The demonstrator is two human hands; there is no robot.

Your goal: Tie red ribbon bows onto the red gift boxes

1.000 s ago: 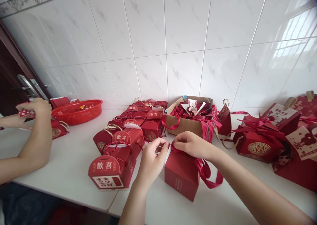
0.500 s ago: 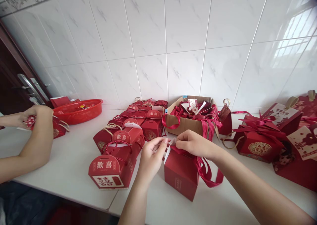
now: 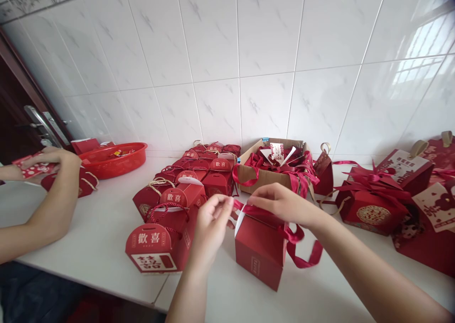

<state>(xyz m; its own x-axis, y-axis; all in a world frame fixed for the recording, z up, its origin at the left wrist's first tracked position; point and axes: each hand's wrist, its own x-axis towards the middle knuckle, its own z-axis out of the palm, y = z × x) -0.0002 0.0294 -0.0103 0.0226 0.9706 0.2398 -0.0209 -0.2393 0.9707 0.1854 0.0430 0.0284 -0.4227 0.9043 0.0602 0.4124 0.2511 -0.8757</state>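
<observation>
A red gift box (image 3: 259, 254) sits on the counter before me, its white inner flap showing at the left end. A dark red ribbon (image 3: 309, 261) runs along its top and hangs in loops off the right side. My left hand (image 3: 213, 221), closed in a pinch, grips the ribbon's end just left of the box. Over the box's top, my right hand (image 3: 282, 202) has its fingers bent down on the ribbon near the flap; its fingertips are partly hidden.
Rows of finished red boxes with cord handles (image 3: 152, 244) stand to the left. Behind is a cardboard carton (image 3: 254, 178) of ribbons and tags. Ribbon-tied boxes (image 3: 371, 209) sit at right. Far left, another person's hands (image 3: 59, 157) hold red packaging beside a red basin (image 3: 113, 169).
My left hand has drawn slightly left and down, and a short stretch of ribbon now shows between my hands. The other person's hands have shifted, with a patterned red packet showing more.
</observation>
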